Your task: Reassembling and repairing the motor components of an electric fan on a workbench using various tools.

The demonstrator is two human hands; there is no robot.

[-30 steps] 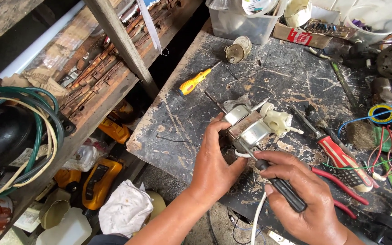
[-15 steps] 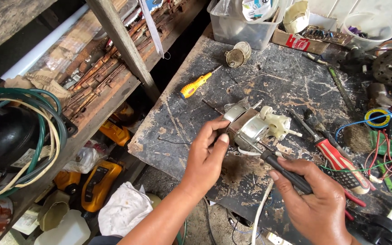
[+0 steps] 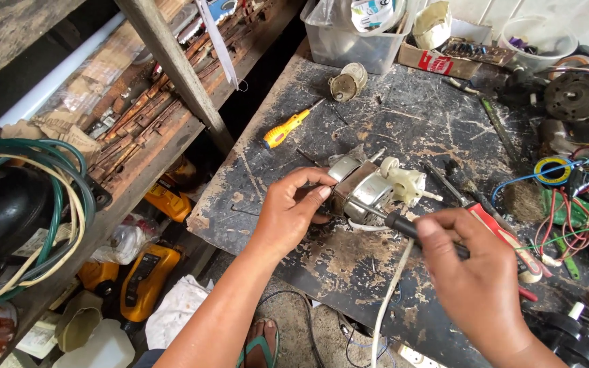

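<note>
A small electric motor (image 3: pixel 369 185) with a white plastic gear housing lies on the worn dark workbench (image 3: pixel 403 116). My left hand (image 3: pixel 293 208) grips the motor's near left end with thumb and fingers. My right hand (image 3: pixel 475 279) holds a soldering iron (image 3: pixel 403 225) with a black grip; its metal tip touches the motor's near side. A white cord (image 3: pixel 390 300) runs from the iron down over the bench's front edge.
A yellow screwdriver (image 3: pixel 284 129) lies left of the motor, a red-handled tool (image 3: pixel 499 235) to its right. Tangled wires (image 3: pixel 574 204), a tape roll (image 3: pixel 552 170) and another motor (image 3: pixel 577 95) crowd the right side. A plastic bin (image 3: pixel 349 41) stands behind. A shelf of rusty parts (image 3: pixel 138 123) is at left.
The view has shifted slightly. My left hand has closed more firmly on the motor's end, and my right hand has brought the iron's tip onto the motor.
</note>
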